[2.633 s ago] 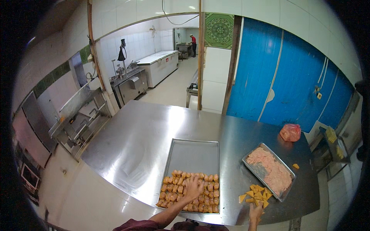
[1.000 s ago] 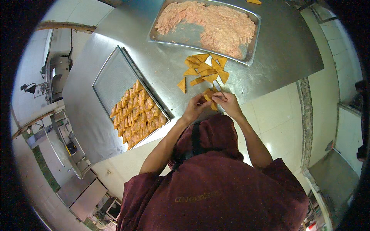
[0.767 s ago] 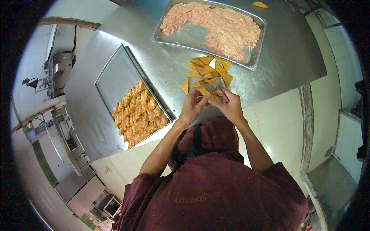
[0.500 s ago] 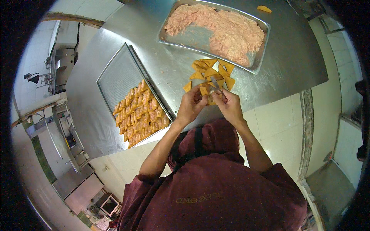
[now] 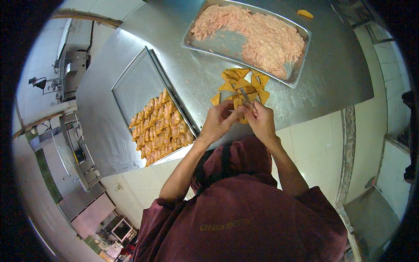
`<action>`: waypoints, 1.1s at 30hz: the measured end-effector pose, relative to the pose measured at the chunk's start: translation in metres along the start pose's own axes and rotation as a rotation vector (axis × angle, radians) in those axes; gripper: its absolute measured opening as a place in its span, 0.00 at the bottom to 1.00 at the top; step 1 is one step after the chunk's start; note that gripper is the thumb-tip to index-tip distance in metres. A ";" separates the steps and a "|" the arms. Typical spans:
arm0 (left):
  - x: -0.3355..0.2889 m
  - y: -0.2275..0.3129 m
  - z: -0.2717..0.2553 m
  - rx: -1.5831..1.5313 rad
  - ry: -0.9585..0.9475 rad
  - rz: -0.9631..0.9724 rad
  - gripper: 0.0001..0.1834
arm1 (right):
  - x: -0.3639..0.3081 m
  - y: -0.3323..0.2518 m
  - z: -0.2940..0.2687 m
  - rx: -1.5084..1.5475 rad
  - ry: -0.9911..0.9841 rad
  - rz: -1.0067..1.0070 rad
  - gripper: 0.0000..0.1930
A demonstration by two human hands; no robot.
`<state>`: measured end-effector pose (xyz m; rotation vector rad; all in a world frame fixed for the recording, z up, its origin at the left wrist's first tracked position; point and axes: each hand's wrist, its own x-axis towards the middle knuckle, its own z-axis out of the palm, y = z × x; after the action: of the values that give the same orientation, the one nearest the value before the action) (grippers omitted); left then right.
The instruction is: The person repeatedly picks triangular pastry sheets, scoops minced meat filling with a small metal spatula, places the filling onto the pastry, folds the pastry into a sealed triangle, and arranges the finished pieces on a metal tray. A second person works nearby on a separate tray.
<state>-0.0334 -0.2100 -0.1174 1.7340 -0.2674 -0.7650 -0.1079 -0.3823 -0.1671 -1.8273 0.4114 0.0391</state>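
Note:
My left hand (image 5: 219, 121) is closed on a golden-brown fried tofu piece (image 5: 238, 103) at the table's near edge. My right hand (image 5: 262, 122) grips a small knife (image 5: 244, 93), its metal blade pointing up and away from me. The fingers of both hands meet around the tofu piece and partly hide it. Just beyond them lies a loose pile of tofu triangles (image 5: 242, 83). At the left, a shallow tray (image 5: 134, 83) carries tight rows of filled tofu pieces (image 5: 162, 126) in its near part, pink filling showing on top.
A steel pan (image 5: 227, 46) of pale pink minced paste (image 5: 270, 38) stands at the far side, with bare metal showing in its near left part. One tofu piece (image 5: 305, 14) lies alone on the steel table (image 5: 336, 65) beyond the pan.
My left fingers have moved right, closer against my right fingers and the tofu piece. My right hand keeps the knife. The whole view has shifted slightly.

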 end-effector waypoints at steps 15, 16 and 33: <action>0.005 -0.020 -0.004 0.121 0.136 0.073 0.15 | -0.001 -0.019 0.007 0.166 0.070 -0.025 0.11; 0.005 -0.021 -0.004 0.106 0.125 0.049 0.14 | 0.000 -0.018 0.007 0.141 0.069 -0.006 0.13; 0.004 -0.034 -0.040 -0.065 0.142 -0.109 0.16 | 0.095 0.014 -0.156 -0.687 0.171 -0.047 0.10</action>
<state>-0.0128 -0.1703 -0.1454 1.7429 -0.0518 -0.7173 -0.0518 -0.5561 -0.1561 -2.5289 0.5151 -0.0117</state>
